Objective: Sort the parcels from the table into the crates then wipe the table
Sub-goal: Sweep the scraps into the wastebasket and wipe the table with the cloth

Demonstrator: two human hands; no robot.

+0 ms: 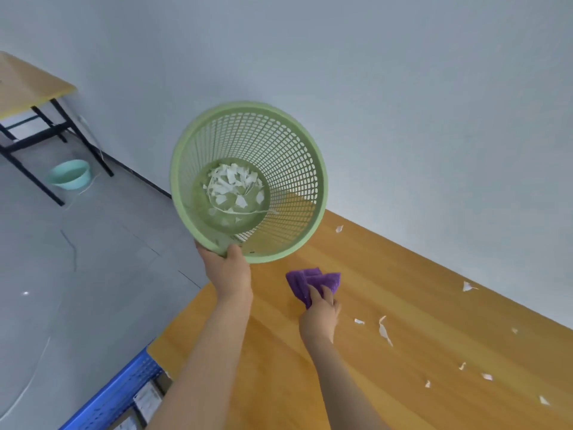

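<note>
The left hand is gripping a tilted green basket holding paper scraps, the right hand is clutching a purple cloth on the table beside loose bits, and parcels are lying in the blue crate below.

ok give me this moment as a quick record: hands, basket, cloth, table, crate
left hand: grips the rim of the green basket, holding it tilted at the table's edge
basket contents: torn white paper pieces on its bottom
right hand: fingers curled on the purple cloth, pressed to the table
table top: white scraps scattered right of the cloth; no parcels in view
blue crate: beside the table, a labelled parcel inside
</note>
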